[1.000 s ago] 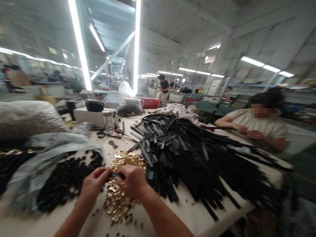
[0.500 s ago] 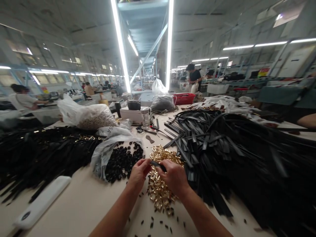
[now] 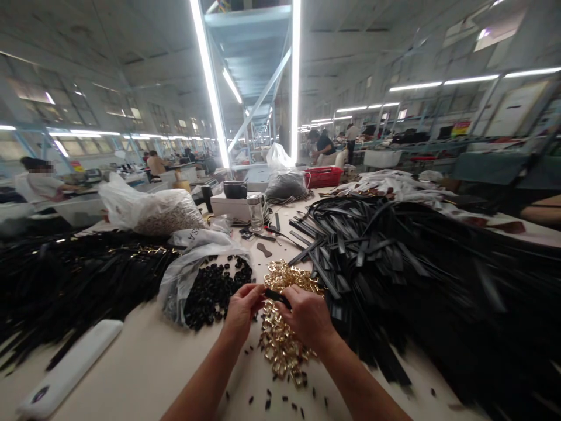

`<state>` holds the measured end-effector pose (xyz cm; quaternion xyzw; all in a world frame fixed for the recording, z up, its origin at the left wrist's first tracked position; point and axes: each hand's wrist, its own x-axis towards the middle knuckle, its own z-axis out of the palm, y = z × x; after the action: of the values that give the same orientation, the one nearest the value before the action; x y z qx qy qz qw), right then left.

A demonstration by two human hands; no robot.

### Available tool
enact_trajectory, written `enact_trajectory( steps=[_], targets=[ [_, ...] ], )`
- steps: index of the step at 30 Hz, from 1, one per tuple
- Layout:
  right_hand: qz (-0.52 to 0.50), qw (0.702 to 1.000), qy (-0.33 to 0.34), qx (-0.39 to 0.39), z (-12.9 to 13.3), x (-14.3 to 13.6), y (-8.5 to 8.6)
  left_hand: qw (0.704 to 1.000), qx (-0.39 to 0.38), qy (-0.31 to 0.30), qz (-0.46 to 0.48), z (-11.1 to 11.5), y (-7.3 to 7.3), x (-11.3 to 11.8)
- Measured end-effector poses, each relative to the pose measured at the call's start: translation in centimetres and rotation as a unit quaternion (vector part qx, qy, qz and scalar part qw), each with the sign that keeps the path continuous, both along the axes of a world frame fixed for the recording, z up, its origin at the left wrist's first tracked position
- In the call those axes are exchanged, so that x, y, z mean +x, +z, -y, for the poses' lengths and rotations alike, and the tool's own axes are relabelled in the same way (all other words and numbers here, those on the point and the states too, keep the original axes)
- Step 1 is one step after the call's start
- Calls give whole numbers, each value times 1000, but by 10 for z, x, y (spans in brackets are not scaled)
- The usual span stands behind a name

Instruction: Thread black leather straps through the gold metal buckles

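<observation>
Between my two hands a black strap [image 3: 277, 297] is stretched above a heap of gold buckles [image 3: 280, 345]. My left hand [image 3: 245, 303] pinches its left end between thumb and fingers. My right hand [image 3: 305, 313] is wrapped round the other end, and the rest of the strap is hidden by that hand. Left of my hands, black loops [image 3: 210, 292] spill out of a clear plastic bag [image 3: 173, 292]. A large pile of black straps [image 3: 363, 245] lies to the right. Small black bits [image 3: 284, 399] are scattered below the buckles.
A white oblong device [image 3: 72, 368] lies at the front left, below a pile of dark straps [image 3: 87, 275]. Farther back stand a glass jar [image 3: 255, 213], a white box [image 3: 232, 204], a filled plastic bag [image 3: 166, 210] and a red basket [image 3: 324, 177]. Other people work in the background.
My hands stay at about the same spot with the strap between them. The view has shifted slightly. A person in the background at right has bent forward.
</observation>
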<state>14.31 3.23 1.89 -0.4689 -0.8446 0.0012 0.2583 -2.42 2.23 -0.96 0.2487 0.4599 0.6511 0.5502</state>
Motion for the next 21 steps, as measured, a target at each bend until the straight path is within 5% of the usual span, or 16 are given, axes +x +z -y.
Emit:
enact_trajectory(
  steps=[9,17,21],
  targets=[
    [-90,995,-9,-46,3,-7,-4,990,47,-50,-120,4,-4,11],
    [-182,945,52,-265,-4,4,9,988,57,-14,-144,1,-1,-3],
    [-189,949,64,-243,-6,4,5,991,51,-14,-126,0,-2,-8]
  ],
)
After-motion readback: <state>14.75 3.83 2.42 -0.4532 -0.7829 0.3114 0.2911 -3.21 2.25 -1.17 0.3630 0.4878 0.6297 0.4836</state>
